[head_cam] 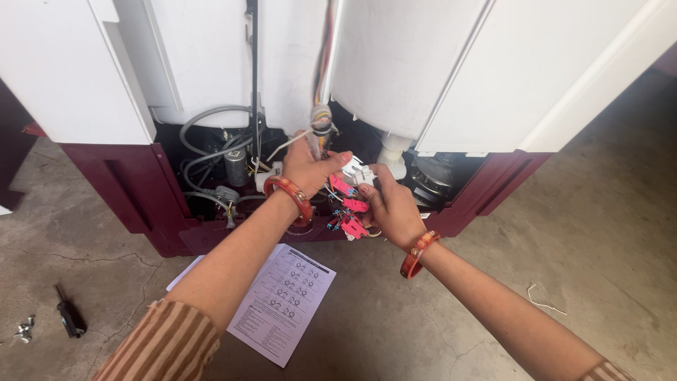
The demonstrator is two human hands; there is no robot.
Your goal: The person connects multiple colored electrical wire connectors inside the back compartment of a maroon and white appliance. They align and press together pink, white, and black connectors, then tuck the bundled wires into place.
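Machine: a white twin-tub washing machine (423, 63) with a maroon base (141, 190) stood on the floor, its rear panel off, so the lower cavity lay open toward the camera.
Floor: bare grey concrete floor (599, 233), cracked in places.
Cavity: grey hoses (204, 152), a small silver cylinder (236, 166) and a motor (430, 180) showed inside the dark opening.
Paper: a printed sheet with diagrams (282, 303) lay flat on the floor just in front of the base, under the left forearm.
Wire bundle: a wire harness (324, 70) ran down between the two white tubs, its long axis near vertical, and ended at the hands in front of the opening.
Left hand: the left hand (307, 166), with a red bangle at the wrist, was raised at the foot of the harness; its fingers (331, 164) were curled around the wires, thumb stretched toward the white connector.
Right hand: the right hand (391, 208), also bangled, sat just right of it; its fingers were pressed together, pinching the white connector (358, 171).
Pink connectors: several pink connectors (350, 212) hung between the two hands, pointing roughly downward on short wires.
Dark tool: a small black tool (69, 315) lay on the floor at far left, well apart.
Screws: a few metal bits (25, 329) lay beside it.
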